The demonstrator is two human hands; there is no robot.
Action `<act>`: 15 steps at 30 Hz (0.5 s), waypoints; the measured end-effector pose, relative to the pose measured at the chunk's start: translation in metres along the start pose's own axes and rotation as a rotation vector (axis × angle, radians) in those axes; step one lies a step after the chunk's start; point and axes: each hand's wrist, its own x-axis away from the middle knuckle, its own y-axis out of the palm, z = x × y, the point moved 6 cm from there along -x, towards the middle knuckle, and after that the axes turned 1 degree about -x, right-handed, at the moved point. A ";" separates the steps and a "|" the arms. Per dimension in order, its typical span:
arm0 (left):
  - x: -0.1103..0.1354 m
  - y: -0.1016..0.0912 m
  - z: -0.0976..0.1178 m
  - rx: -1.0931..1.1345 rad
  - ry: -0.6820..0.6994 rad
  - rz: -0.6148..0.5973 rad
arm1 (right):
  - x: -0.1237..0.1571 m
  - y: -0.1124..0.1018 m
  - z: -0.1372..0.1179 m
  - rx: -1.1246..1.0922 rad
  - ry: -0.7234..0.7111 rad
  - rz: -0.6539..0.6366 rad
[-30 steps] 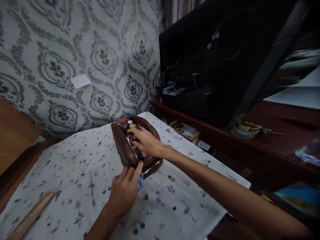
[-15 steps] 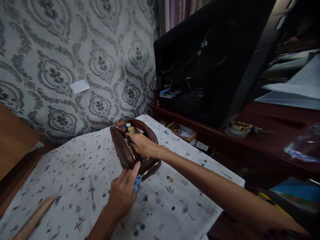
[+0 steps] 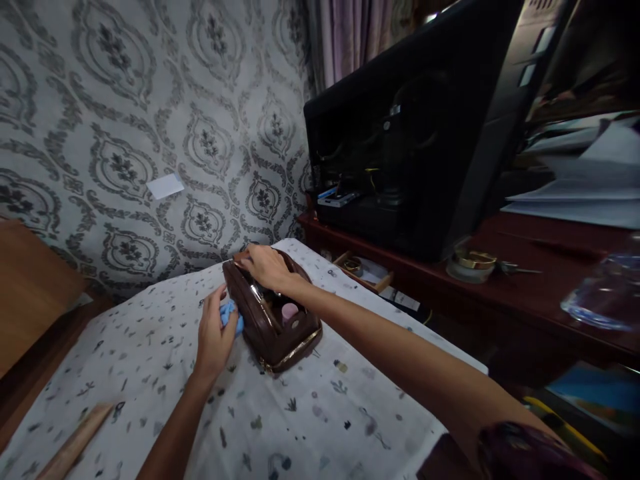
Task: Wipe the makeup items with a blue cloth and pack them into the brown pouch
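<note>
A brown leather zip bag (image 3: 255, 323) stands unzipped on a patterned white cloth. Inside its near end a round pink cap (image 3: 289, 311) shows; the rest of the contents is mostly hidden. My right hand (image 3: 270, 268) reaches across the opening to the far end of the bag, its fingers curled at the rim by a tan leather part (image 3: 241, 255). The fingertips are partly hidden. Along the bag's left side, my left hand (image 3: 214, 333) is closed on a crumpled blue cloth (image 3: 231, 318), which lies against the leather.
A large black television-like casing (image 3: 380, 167) stands on a dark red desk (image 3: 510, 247) at right. Below it a small drawer (image 3: 383, 280) is pulled out. A glass jar with a gold band (image 3: 473, 265) and keys lie nearby. A wooden strip (image 3: 80, 440) rests front left.
My right hand has moved from inside the bag to its far end. My left hand has shifted left and up with the blue cloth, from the bag's near corner to its side.
</note>
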 end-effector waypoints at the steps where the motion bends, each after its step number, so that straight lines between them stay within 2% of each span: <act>1: -0.003 0.003 -0.002 0.013 0.006 -0.014 | -0.005 0.001 -0.002 0.009 0.019 -0.008; 7: -0.009 0.008 -0.003 0.003 0.055 -0.059 | -0.019 0.008 -0.008 0.006 0.090 -0.061; 15: -0.010 0.007 -0.004 -0.009 0.076 -0.082 | -0.013 0.005 -0.007 -0.023 0.155 -0.093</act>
